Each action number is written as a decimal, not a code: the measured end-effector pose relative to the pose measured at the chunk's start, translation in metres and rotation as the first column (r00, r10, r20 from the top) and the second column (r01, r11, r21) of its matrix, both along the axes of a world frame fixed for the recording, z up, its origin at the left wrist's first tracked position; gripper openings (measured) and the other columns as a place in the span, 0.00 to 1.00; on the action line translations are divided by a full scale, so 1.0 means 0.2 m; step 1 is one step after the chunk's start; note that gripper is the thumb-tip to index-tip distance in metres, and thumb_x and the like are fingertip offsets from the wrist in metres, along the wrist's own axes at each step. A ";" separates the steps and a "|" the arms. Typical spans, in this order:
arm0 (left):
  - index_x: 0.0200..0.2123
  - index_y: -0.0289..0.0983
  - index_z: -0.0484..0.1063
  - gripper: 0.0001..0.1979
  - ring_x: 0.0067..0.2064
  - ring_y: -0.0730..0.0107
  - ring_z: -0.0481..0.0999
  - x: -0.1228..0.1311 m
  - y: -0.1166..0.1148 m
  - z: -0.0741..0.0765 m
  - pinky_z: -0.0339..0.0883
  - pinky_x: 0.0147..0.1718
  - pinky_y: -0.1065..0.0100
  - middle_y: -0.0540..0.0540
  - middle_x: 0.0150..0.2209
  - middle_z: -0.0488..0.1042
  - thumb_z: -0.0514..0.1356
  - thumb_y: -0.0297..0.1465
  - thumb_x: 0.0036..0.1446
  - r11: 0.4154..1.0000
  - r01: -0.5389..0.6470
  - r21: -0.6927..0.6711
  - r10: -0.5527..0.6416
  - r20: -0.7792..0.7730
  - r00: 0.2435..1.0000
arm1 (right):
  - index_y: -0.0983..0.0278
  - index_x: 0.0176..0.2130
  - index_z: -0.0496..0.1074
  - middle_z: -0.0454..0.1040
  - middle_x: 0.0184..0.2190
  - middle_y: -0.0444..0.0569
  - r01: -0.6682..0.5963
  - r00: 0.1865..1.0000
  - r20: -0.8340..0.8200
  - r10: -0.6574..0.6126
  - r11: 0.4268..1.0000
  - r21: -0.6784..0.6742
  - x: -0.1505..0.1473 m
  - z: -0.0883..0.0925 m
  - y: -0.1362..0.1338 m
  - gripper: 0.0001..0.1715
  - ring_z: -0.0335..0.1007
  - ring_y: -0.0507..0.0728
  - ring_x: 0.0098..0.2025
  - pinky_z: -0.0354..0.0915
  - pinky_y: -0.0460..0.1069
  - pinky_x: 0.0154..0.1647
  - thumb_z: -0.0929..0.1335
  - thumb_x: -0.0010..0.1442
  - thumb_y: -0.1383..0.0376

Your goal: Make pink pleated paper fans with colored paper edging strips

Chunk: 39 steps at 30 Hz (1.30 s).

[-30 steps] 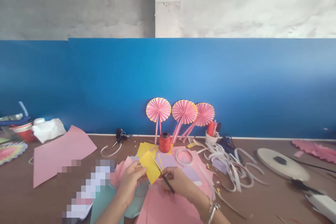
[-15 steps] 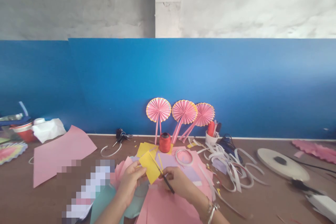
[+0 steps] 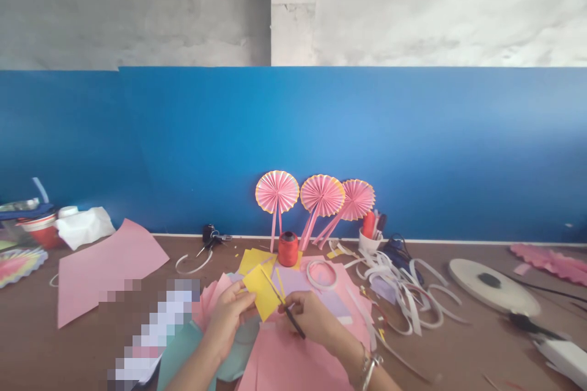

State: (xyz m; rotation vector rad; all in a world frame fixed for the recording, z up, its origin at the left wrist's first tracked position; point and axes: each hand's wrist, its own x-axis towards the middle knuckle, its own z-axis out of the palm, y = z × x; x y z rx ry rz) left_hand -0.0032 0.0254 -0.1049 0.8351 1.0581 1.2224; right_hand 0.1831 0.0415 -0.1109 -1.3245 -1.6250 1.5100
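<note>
Yellow paper point(image 3: 262, 294) is pinched in the left grip point(image 3: 230, 313), black cutter point(image 3: 294, 322) in the closed right grip point(image 3: 314, 317); trimming seemingly needs steady guidance next.

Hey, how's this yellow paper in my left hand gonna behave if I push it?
The yellow paper would probably bend easily, since it looks thin. It may have slight stiffness, as it looks nearly flat beyond your left hand. It's likely light too, being just a sheet.
</note>
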 end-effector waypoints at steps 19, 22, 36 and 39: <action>0.36 0.36 0.73 0.18 0.40 0.55 0.79 0.03 -0.02 0.00 0.70 0.37 0.63 0.41 0.34 0.80 0.68 0.35 0.39 0.996 0.092 -0.013 -0.092 -0.010 0.996 | 0.67 0.32 0.74 0.68 0.16 0.39 0.024 1.000 -0.014 -0.024 0.999 -0.028 -0.01 0.02 0.00 0.13 0.61 0.48 0.18 0.56 0.43 0.21 0.68 0.42 0.72; 0.36 0.36 0.73 0.17 0.40 0.55 0.79 0.03 -0.01 0.00 0.70 0.36 0.63 0.41 0.35 0.80 0.67 0.35 0.39 0.996 0.089 -0.021 -0.090 -0.010 0.996 | 0.67 0.32 0.74 0.67 0.14 0.39 0.045 0.998 0.034 -0.045 0.999 -0.028 -0.01 0.01 0.00 0.11 0.60 0.48 0.17 0.55 0.43 0.21 0.68 0.43 0.70; 0.36 0.37 0.72 0.17 0.42 0.58 0.79 -0.06 0.04 -0.01 0.71 0.40 0.65 0.42 0.39 0.79 0.67 0.35 0.41 0.974 -0.214 0.079 0.215 -0.005 0.977 | 0.66 0.39 0.72 0.74 0.23 0.45 -0.131 0.991 -0.028 0.130 0.991 -0.027 0.04 0.02 0.00 0.18 0.68 0.51 0.24 0.60 0.44 0.25 0.71 0.47 0.61; 0.36 0.37 0.71 0.17 0.42 0.58 0.79 -0.07 0.04 -0.01 0.71 0.40 0.65 0.42 0.38 0.79 0.68 0.34 0.40 0.973 -0.223 0.066 0.223 0.007 0.975 | 0.66 0.40 0.72 0.74 0.24 0.44 -0.141 0.988 -0.067 0.138 0.989 -0.043 0.04 -0.01 0.00 0.19 0.69 0.51 0.25 0.61 0.43 0.25 0.72 0.45 0.63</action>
